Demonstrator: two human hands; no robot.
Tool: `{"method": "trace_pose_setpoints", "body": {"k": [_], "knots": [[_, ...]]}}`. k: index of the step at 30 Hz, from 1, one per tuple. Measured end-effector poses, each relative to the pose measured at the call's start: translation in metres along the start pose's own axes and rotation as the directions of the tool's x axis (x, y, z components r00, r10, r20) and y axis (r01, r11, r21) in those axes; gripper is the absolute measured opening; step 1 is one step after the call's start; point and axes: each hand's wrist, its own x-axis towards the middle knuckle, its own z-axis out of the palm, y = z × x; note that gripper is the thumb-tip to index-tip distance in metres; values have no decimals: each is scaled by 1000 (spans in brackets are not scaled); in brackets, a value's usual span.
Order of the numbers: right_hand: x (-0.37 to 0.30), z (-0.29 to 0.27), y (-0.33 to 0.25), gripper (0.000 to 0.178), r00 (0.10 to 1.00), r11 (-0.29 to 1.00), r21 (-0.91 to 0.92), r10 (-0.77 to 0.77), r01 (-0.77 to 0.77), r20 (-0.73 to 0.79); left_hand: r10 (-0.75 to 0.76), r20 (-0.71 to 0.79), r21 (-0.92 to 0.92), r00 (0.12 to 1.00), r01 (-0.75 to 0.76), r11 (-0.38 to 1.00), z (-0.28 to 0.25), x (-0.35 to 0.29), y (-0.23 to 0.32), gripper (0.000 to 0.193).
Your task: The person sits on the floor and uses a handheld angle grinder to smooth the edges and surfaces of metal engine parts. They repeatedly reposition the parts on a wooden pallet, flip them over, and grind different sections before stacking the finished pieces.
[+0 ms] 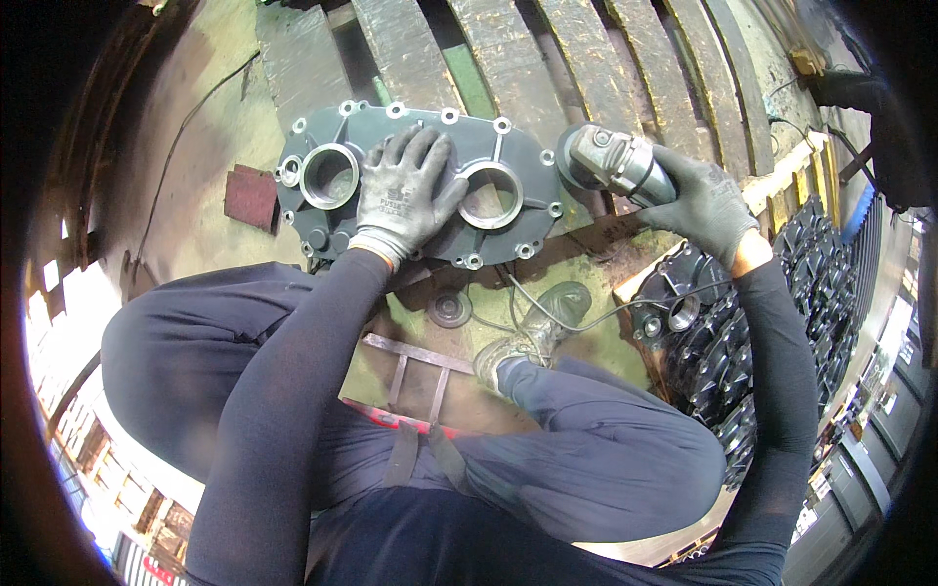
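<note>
"grey metal, that broad cover [474, 137]. where does it sit?"

"face up by the near edge of the wooden slats [508, 68], straight ahead of the person, so both arms reach it easily, i'd guess."

"why is the left hand [405, 190] there?"

"it's open, palm down between the two round openings [331, 204]. pressing near the middle probably steadies the cover against sliding or rocking."

"and the right hand [708, 200]?"

"wrapped round the body of an angle grinder [625, 166], its head turned toward the cover's right end. the disc [563, 156] is just beside that edge; whether they touch, i can't tell. gripping the far end likely keeps the fingers away from the disc."

"that cable [562, 320]?"

"looped on the near side, off the cover's upper face, which should leave that surface free. a dark red pad [250, 198] lies just left, handy for the left hand."
</note>
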Motion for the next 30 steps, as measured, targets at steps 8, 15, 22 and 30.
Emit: {"method": "trace_pose_setpoints", "body": {"k": [8,15,22,30], "knots": [[7,0,-15,67,997,997,-15,-72,72,-9,-13,13,2,1000,13,1000,-1,1,1,65],[4,1,-13,68,999,997,-57,-42,43,4,-8,10,6,1000,8,1000,-1,0,0,65],[5,0,-16,70,999,999,-28,-36,37,28,-7,8,15,1000,7,1000,0,1,2,66],[8,-10,-11,70,998,997,-57,-53,51,-31,-11,11,-18,1000,11,1000,-1,0,1,66]]}}
